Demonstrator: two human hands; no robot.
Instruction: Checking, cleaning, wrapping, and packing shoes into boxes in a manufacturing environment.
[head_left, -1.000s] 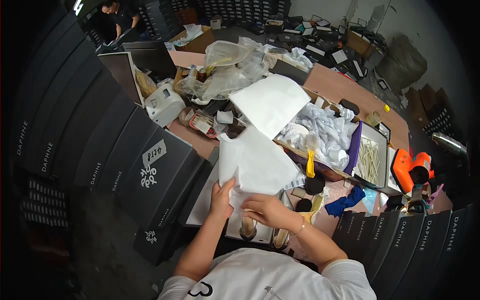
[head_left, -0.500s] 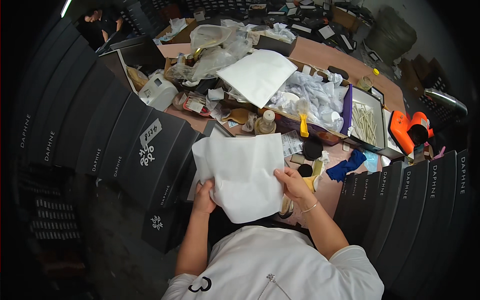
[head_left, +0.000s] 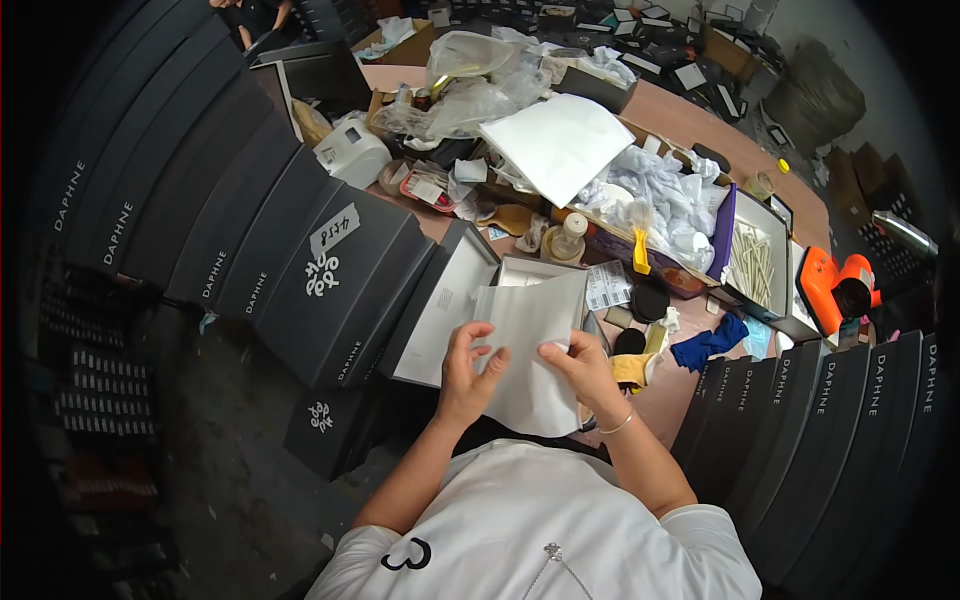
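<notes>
A thin white paper sheet (head_left: 530, 385) hangs in front of me over an open shoebox. My right hand (head_left: 588, 378) pinches it at its right side, thumb on top. At its left side is my left hand (head_left: 468, 380), open, with thumb and fingers apart; whether the palm touches the paper I cannot tell. Beneath the paper, the white inside of the open box (head_left: 525, 268) shows at its far edge, and the grey-white lid (head_left: 440, 320) stands tilted to its left. The rest of the box is hidden by the sheet and my hands.
Dark shoebox stacks stand left (head_left: 330, 270) and right (head_left: 770, 420). Across the pink table (head_left: 690, 118) lie a stack of white sheets (head_left: 560, 145), a pump bottle (head_left: 567, 240), a yellow brush (head_left: 640, 250), a blue cloth (head_left: 710, 342) and an orange heat gun (head_left: 830, 285). Another person (head_left: 250, 18) is far left.
The paper has moved right and turned, now partly folded. My left hand has let go of its left edge and spread its fingers. More of the open box and lid shows.
</notes>
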